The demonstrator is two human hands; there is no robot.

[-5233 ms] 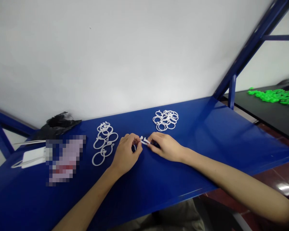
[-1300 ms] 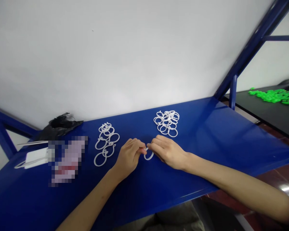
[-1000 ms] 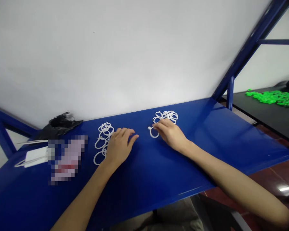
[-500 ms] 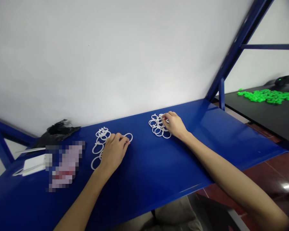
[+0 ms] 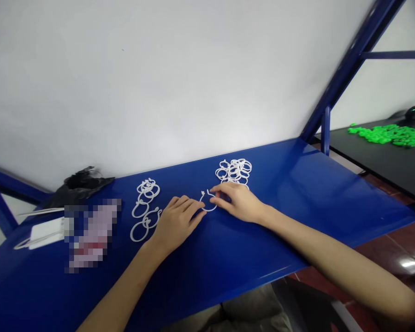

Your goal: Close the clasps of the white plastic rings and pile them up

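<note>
White ring [image 5: 208,210], of thin plastic, sits low over the blue counter [image 5: 297,193] between the person's two hands, just in front of them and near the counter's middle. Its two ends stand apart at the top, so this piece is unclosed; I judge the handling of it barely begun. A loose group of rings [image 5: 145,206] lies spread to the left and a tighter heap of rings [image 5: 233,169] lies behind the right hand [image 5: 240,203]; whether each of those is closed is too small to tell. Both lots hold a fair number, so the work looks part-way through, neither side exhausted. The right hand is curled, fingertips pinched on the ring's right arc. The left hand [image 5: 174,221] lies flatter, fingers extended and slack, tips against the ring's left arc with no closed grip apparent. Noted at the far left: a black bag [image 5: 79,184] and a white adapter [image 5: 46,229]. Green pieces [image 5: 387,133] lie on a separate dark table to the right.
</note>
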